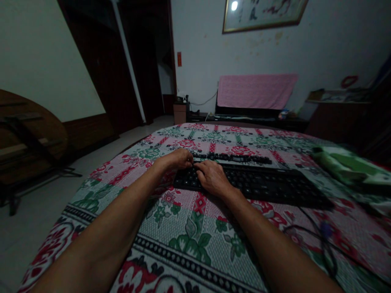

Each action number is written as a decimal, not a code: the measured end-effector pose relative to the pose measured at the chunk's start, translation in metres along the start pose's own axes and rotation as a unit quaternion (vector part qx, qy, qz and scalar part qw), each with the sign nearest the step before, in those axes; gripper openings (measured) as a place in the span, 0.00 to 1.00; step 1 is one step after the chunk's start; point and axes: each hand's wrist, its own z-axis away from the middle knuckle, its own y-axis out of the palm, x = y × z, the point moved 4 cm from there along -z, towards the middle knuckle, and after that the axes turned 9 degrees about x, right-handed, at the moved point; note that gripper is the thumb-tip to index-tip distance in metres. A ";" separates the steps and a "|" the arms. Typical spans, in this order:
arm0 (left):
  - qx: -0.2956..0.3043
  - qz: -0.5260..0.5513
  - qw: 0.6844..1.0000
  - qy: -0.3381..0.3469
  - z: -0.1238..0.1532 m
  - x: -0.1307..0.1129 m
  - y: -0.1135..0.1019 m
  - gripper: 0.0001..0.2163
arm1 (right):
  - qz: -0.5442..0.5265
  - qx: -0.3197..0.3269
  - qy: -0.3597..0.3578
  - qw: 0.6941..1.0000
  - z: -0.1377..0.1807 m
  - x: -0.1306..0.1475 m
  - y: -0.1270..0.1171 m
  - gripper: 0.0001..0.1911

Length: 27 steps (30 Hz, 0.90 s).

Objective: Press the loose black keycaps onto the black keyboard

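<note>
A black keyboard [269, 185] lies on a round table covered with a floral cloth [189, 232]. A row of loose black keycaps [235, 158] sits just behind it. My left hand [179, 158] rests at the keyboard's far left corner, fingers curled and pinched at its edge. My right hand [212, 177] lies on the keyboard's left end, fingers bent down onto the keys. What the fingers grip is too dark and small to name.
The keyboard's black cable [320, 236] loops over the cloth at right. A green cloth or bag [348, 167] lies at the table's right edge. Behind stand a low cabinet with a pink cover [256, 91] and a dark doorway [146, 61].
</note>
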 end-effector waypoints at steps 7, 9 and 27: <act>-0.014 0.018 1.000 -0.002 0.000 0.003 0.002 0.12 | 0.005 0.010 -0.005 1.000 0.000 0.000 0.001 0.17; -0.019 0.032 0.999 0.000 -0.001 0.004 0.003 0.12 | 0.007 0.012 -0.004 1.000 0.000 0.000 0.001 0.17; 0.015 -0.009 0.999 -0.027 -0.002 -0.006 -0.004 0.12 | 0.008 0.027 -0.003 1.000 -0.001 -0.001 0.002 0.17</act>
